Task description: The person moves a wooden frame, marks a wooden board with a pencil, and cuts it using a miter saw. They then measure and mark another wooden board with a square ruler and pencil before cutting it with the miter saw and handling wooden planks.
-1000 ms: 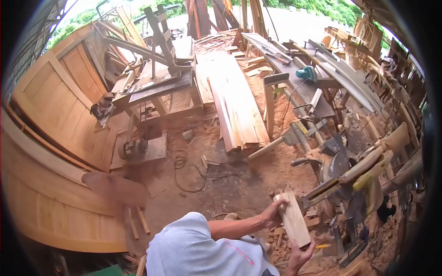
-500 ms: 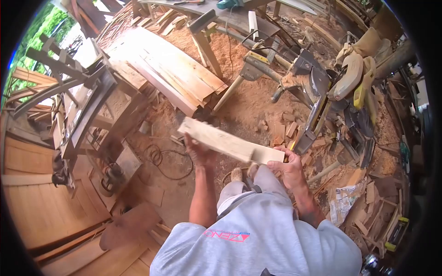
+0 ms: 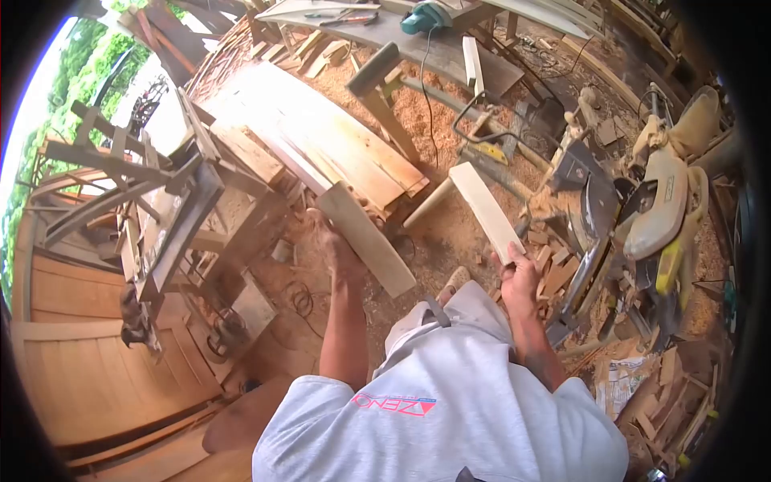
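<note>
left hand (image 3: pixel 336 251): fingers closed on long edge of darker wood block (image 3: pixel 368 241), midair
right hand (image 3: pixel 520 279): fingers wrapped round near end of paler wood block (image 3: pixel 486 209), midair
spacing: blocks apart, likely keeping broad faces visible
teal power tool (image 3: pixel 426 18): bench (image 3: pixel 454 55), far edge

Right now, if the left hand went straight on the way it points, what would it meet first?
Probably the stack of long boards, ahead of the left hand and its wooden block. Depth is unclear, though, so it might pass above them.

Workbench (image 3: pixel 450 55), teal power tool (image 3: pixel 426 18) (corded) atop
</note>
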A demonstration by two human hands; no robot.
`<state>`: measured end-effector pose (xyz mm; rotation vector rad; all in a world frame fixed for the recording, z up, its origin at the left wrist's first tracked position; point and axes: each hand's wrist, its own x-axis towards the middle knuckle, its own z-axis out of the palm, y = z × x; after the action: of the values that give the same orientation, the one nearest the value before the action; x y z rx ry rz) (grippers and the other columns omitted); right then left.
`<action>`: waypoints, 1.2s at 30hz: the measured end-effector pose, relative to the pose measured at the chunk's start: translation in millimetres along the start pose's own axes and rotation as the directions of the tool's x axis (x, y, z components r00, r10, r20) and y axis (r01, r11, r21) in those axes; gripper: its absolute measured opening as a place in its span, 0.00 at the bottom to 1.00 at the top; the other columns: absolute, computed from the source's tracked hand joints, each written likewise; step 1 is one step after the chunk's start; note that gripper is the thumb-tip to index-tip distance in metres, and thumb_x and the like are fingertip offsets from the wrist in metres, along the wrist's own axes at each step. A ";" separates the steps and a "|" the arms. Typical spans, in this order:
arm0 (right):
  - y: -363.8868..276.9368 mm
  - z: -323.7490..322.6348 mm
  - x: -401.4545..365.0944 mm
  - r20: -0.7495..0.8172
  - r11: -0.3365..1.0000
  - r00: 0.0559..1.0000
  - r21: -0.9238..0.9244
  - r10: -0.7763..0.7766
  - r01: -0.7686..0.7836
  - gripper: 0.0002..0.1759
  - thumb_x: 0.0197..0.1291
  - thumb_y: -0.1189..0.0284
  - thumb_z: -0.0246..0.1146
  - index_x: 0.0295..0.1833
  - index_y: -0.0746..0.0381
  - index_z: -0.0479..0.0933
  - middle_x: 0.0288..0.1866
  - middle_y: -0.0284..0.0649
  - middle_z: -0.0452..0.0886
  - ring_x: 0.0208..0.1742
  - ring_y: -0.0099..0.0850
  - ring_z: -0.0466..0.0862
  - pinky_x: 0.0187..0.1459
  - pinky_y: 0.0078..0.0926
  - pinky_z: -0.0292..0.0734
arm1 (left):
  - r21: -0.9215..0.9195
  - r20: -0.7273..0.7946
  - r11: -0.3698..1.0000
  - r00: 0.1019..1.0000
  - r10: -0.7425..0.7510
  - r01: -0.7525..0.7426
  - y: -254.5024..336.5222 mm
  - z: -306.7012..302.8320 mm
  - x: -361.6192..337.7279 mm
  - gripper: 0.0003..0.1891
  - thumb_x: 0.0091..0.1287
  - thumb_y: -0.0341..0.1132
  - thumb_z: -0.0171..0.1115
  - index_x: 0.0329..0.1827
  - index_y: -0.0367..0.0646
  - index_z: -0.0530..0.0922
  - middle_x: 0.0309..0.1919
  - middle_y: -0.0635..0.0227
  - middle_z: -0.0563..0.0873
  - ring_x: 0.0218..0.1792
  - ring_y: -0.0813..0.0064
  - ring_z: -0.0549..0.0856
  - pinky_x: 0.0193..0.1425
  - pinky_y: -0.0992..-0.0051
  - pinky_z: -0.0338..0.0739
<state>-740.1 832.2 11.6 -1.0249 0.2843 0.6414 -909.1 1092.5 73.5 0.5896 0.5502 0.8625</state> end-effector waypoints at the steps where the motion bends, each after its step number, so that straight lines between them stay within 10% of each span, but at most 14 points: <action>1: 5.4 5.1 19.0 0.003 1.000 1.000 0.009 -0.012 0.012 0.13 0.66 0.76 0.62 0.54 0.68 0.75 0.48 0.44 0.81 0.43 0.34 0.84 0.42 0.28 0.87 | 0.001 0.015 1.000 1.000 0.003 -0.003 -2.0 14.0 11.2 0.41 0.71 0.72 0.35 0.64 0.41 0.71 0.41 0.60 0.82 0.33 0.64 0.84 0.35 0.66 0.83; 11: 36.4 12.8 92.4 -0.055 0.996 0.998 0.081 0.029 -0.024 0.12 0.67 0.76 0.62 0.52 0.74 0.75 0.48 0.47 0.80 0.43 0.32 0.81 0.48 0.28 0.82 | -0.052 0.221 0.925 0.907 -0.357 0.377 -37.8 64.6 118.0 0.37 0.75 0.65 0.35 0.69 0.42 0.70 0.43 0.61 0.84 0.36 0.65 0.85 0.41 0.62 0.85; 16: 34.8 44.9 59.8 -0.124 0.995 0.991 0.086 0.053 -0.043 0.18 0.64 0.78 0.61 0.60 0.67 0.74 0.49 0.40 0.81 0.48 0.31 0.80 0.52 0.28 0.76 | -0.268 0.494 0.614 0.653 -0.574 0.743 -70.4 66.9 179.0 0.29 0.76 0.60 0.44 0.59 0.44 0.77 0.42 0.59 0.84 0.41 0.62 0.85 0.45 0.57 0.82; 23: 34.2 82.4 18.3 -0.093 0.995 0.991 0.054 0.092 -0.087 0.21 0.62 0.79 0.63 0.61 0.70 0.74 0.50 0.42 0.82 0.49 0.30 0.82 0.50 0.24 0.77 | -0.184 0.499 0.569 0.575 -0.648 0.802 -78.2 53.9 228.7 0.26 0.76 0.55 0.46 0.55 0.41 0.80 0.44 0.56 0.86 0.42 0.58 0.86 0.50 0.55 0.82; 27: 44.5 104.1 4.2 -0.170 0.979 0.971 0.139 0.170 -0.147 0.25 0.60 0.80 0.64 0.63 0.71 0.70 0.53 0.44 0.80 0.52 0.32 0.82 0.56 0.27 0.78 | 0.031 0.250 0.650 0.624 -0.741 0.759 -68.3 45.1 254.8 0.26 0.75 0.56 0.50 0.52 0.39 0.79 0.39 0.57 0.87 0.36 0.61 0.89 0.42 0.61 0.88; 31: 49.4 103.3 -7.8 -0.206 0.989 0.970 0.097 0.126 -0.108 0.27 0.59 0.80 0.65 0.64 0.71 0.69 0.54 0.44 0.80 0.53 0.33 0.82 0.57 0.28 0.78 | 0.104 0.396 0.595 0.516 -0.760 0.797 -64.4 43.8 268.7 0.21 0.74 0.50 0.54 0.50 0.39 0.79 0.35 0.57 0.87 0.34 0.63 0.88 0.38 0.62 0.88; 36: 41.7 108.0 -25.8 -0.241 0.997 0.970 0.078 0.030 -0.011 0.30 0.55 0.82 0.68 0.64 0.72 0.68 0.55 0.43 0.79 0.57 0.31 0.79 0.61 0.27 0.73 | 0.205 0.219 0.672 0.636 -0.740 0.711 -75.8 61.8 269.0 0.17 0.70 0.51 0.61 0.51 0.49 0.79 0.38 0.70 0.86 0.40 0.71 0.86 0.49 0.67 0.83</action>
<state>-793.8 930.8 49.8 -1.0286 0.5302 0.5201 -684.3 1258.5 11.3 0.5036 0.5052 -0.0395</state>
